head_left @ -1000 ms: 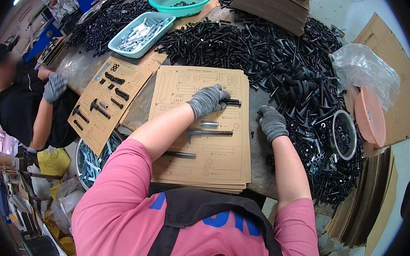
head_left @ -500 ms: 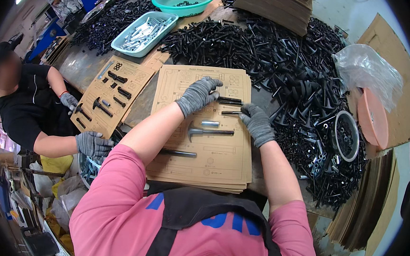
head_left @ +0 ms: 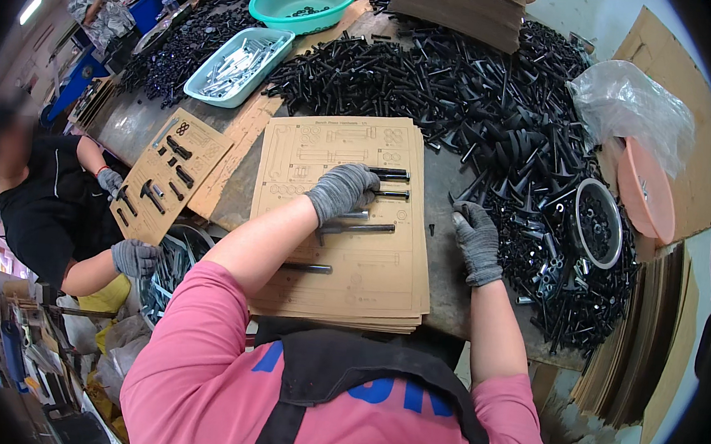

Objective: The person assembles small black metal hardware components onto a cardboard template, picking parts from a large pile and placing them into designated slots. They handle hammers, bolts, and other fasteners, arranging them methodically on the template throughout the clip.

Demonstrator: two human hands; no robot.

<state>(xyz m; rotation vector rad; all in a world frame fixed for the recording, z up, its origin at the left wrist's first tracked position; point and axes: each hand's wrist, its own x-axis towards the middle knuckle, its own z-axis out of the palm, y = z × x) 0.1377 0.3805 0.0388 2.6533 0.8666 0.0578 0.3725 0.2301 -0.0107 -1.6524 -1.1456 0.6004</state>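
Observation:
My left hand (head_left: 343, 193), in a grey knit glove, rests over a printed cardboard sheet (head_left: 383, 294) on top of a stack. Its fingers are curled over the left end of a black bolt (head_left: 394, 194). Just above lies another black bolt (head_left: 390, 174). Partly under the hand are a silver sleeve (head_left: 359, 215) and a black T-shaped part (head_left: 367, 229) with a curved crosspiece. My forearm partly covers a black rod (head_left: 311, 268) lower down. To the right of the sheet, my gloved right hand (head_left: 478, 243) hovers by the hardware pile, fingers loosely apart, nothing visible in them.
A large pile of black hardware (head_left: 495, 108) spreads across the table, with a metal bowl (head_left: 618, 240) at right. Behind are a pale blue tray (head_left: 279, 42) of silver pieces and a green basin (head_left: 345, 15). At left a co-worker's hand (head_left: 134, 258) is near another cardboard sheet (head_left: 200, 149).
My right hand has moved off the sheet to the right, leaving the bolt. My left hand has shifted slightly down, onto that lower bolt. The co-worker's near hand has moved left.

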